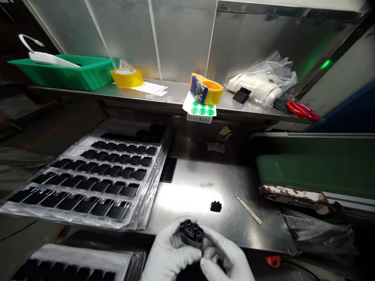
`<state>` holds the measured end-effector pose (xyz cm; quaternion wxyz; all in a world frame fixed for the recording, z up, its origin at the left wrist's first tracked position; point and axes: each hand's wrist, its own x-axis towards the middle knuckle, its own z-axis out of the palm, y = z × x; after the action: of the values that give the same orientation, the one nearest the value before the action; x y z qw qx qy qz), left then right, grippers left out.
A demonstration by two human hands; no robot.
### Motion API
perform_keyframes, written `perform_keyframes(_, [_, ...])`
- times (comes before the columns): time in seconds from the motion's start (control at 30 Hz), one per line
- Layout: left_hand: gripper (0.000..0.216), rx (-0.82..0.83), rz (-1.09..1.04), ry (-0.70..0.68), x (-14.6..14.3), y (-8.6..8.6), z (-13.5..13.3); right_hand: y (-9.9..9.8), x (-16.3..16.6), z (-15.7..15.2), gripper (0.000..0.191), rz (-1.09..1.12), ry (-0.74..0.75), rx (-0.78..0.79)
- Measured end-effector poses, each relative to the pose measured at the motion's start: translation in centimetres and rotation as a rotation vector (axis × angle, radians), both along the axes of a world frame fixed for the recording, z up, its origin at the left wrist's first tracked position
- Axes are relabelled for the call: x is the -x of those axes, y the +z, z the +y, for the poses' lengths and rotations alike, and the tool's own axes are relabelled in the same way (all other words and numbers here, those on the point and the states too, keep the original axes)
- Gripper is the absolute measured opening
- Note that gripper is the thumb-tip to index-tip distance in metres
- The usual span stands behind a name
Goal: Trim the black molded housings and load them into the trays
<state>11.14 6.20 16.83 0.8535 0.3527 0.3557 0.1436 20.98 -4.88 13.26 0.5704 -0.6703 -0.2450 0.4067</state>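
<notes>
Both my hands wear white gloves and meet at the bottom centre, in front of the metal table's edge. My left hand (168, 253) is closed around a black plastic part (191, 231) with several round posts on its upper face. Against the same part, my right hand (224, 255) has its fingers curled in from the right. Its fingertips are partly hidden, and a dark area shows below between the hands. On the table just beyond lies a similar small black part (216, 206). A thin knife with a pale handle (249, 210) rests to its right.
Left stands a stack of clear trays (137, 210) with rows of black parts, beside a phone (169, 170). A shelf (175, 102) holds a green bin (84, 74), yellow tape (127, 78), a tape dispenser (206, 89) and red-handled scissors (301, 110). Right runs a green conveyor belt (319, 164).
</notes>
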Motion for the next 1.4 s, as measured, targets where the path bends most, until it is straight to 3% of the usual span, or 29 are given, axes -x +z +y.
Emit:
perform_keyframes(0.07, [0.029,-0.081,0.060,-0.049,-0.4,0.2,0.7,-0.1,-0.8,1.3,0.055,0.246,0.013,0.004])
perform_keyframes(0.13, [0.036,-0.133,0.105,-0.135,-0.9,0.3,1.4,-0.2,-2.0,2.3,0.056,0.424,0.055,-0.034])
perform_keyframes(0.27, [0.045,-0.164,0.152,-0.266,-2.4,1.1,2.0,-0.5,-4.7,2.9,0.035,0.616,0.158,-0.121])
perform_keyframes(0.37, [0.045,-0.211,0.206,-0.262,-3.8,2.0,1.7,-0.8,-5.9,2.8,0.033,0.715,0.142,-0.142])
perform_keyframes(0.57, [0.042,-0.192,0.247,-0.174,-6.3,2.5,1.0,-1.0,-8.0,2.1,0.037,0.673,0.096,-0.069])
perform_keyframes(0.77, [0.049,-0.195,0.243,-0.253,-7.9,2.5,1.2,-0.4,-10.0,1.3,0.051,0.617,0.082,-0.050])
perform_keyframes(0.93, [0.041,-0.232,0.233,-0.260,-9.1,2.5,0.7,1.0,-11.3,1.3,0.049,0.638,0.104,-0.061])
perform_keyframes(1.0, [0.036,-0.333,0.200,-0.172,-9.3,2.4,0.2,1.5,-11.6,1.2,0.049,0.611,0.088,-0.103])
perform_keyframes(1.13, [0.027,-0.709,0.158,-0.028,-9.4,1.9,-1.0,1.4,-11.7,1.1,0.035,0.505,-0.010,-0.266])
perform_keyframes(1.27, [0.033,-0.914,0.106,-0.026,-9.4,1.7,-1.0,0.6,-11.8,1.2,0.035,0.641,-0.011,-0.409])
perform_keyframes(1.4, [0.043,-1.060,0.088,-0.124,-9.5,1.9,-0.3,0.0,-11.9,1.5,0.040,0.830,0.018,-0.401])
